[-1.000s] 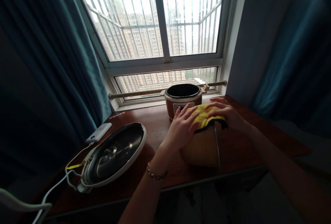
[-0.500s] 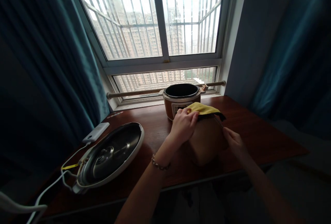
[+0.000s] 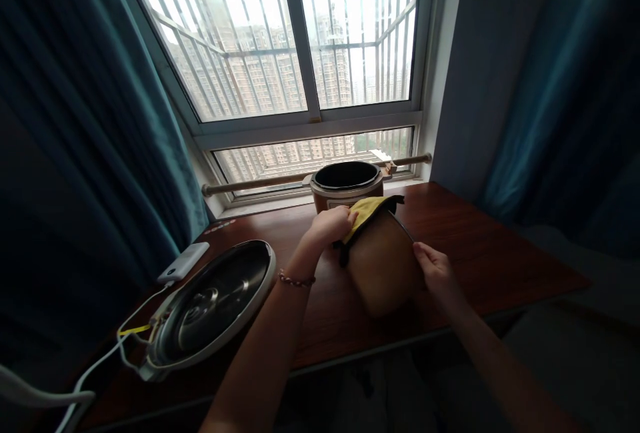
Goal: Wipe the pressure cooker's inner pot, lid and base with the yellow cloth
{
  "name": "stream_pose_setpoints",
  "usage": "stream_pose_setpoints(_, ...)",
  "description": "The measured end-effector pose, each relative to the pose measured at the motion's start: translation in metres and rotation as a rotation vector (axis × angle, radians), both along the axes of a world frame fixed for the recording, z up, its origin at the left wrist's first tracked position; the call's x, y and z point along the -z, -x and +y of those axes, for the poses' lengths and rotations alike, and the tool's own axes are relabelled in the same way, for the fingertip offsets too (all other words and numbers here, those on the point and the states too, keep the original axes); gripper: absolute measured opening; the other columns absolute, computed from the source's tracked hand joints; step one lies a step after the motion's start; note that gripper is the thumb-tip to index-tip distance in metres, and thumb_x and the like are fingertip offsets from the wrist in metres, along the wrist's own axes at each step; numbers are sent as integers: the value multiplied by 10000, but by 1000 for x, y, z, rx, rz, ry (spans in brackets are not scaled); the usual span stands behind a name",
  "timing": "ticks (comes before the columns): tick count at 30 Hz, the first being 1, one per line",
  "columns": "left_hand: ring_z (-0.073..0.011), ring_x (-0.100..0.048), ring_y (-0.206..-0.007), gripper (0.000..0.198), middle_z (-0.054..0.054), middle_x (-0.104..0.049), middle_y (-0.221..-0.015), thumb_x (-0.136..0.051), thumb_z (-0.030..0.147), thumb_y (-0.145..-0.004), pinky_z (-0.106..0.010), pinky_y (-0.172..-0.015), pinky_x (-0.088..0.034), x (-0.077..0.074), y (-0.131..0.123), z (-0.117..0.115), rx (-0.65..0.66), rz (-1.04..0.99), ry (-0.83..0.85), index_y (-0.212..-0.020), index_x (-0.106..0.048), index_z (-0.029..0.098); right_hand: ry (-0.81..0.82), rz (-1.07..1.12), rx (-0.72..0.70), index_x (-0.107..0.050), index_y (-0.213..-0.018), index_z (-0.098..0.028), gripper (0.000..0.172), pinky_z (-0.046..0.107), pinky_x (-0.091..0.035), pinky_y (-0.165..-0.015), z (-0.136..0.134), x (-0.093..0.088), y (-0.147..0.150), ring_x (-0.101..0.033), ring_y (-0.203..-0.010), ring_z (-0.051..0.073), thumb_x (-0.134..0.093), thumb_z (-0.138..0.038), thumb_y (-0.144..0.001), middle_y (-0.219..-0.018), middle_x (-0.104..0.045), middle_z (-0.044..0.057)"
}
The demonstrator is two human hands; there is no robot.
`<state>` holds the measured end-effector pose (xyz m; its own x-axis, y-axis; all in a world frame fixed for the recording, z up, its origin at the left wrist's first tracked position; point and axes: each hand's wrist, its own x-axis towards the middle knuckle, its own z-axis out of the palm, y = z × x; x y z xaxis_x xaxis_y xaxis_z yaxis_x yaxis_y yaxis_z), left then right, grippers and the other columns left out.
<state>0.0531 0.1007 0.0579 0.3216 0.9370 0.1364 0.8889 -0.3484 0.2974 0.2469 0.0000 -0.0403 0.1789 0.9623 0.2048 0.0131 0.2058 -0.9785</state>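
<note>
A tan inner pot of a cooker hangs tilted above the table, its mouth facing away from me. My right hand pinches its rim on the right side. On the far side, my left hand is closed on a yellow cloth with a black edge, which drapes over the rim. Part of the left fingers is hidden by the cloth. Behind the pot stands a brown and silver cooker body, open at the top with a dark inside.
To the left lies a large round lid, dark side up. Beside it are a white power bank and a white cable. A rod runs along the window behind the brown table.
The pot has tilted and shifted a little left. My left hand has moved left and away with the cloth, uncovering more of the pot's side. My right hand still grips the rim.
</note>
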Motion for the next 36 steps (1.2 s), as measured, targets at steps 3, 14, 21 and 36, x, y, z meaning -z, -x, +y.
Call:
stream_pose_setpoints(3, -276, -609, -907, 549, -176, -665, -967, -264, 460, -882, -381, -785, -439, 4, -4, -9, -152, 108, -21, -962, -651, 78, -16, -15, -21, -530, -659, -165, 407, 226, -333, -518, 2, -1, 3, -441, -602, 139, -488, -549, -787, -612, -513, 5)
stream_pose_setpoints(14, -188, -398, -1241, 440, -51, -432, -1373, -305, 266, -867, -323, -1033, -297, 22, 7, 13, 241, -59, -223, -1267, -458, 165, -20, -46, 6, -532, -648, -166, 406, 222, -342, -508, -1, 1, 8, -452, -586, 133, -474, -537, -801, -597, -513, -2)
stream_pose_setpoints(21, -261, -488, -1082, 480, -91, -546, -1225, -292, 442, -880, -388, -936, -368, 20, -8, -21, 143, 44, -265, -1236, -484, 182, -7, 26, 34, -607, -784, -159, 389, 234, -367, -523, 4, 4, 15, -476, -584, 139, -489, -529, -803, -631, -558, 5)
stream_pose_setpoints(36, -276, -370, -1236, 536, -147, -458, -1319, -327, 455, -883, -444, -1035, -262, 42, -38, -48, 209, 14, -579, -1292, -397, 115, 64, 357, -109, -660, -906, -163, 378, 243, -432, -539, 5, -3, 24, -597, -661, 176, -611, -497, -734, -761, -682, 22)
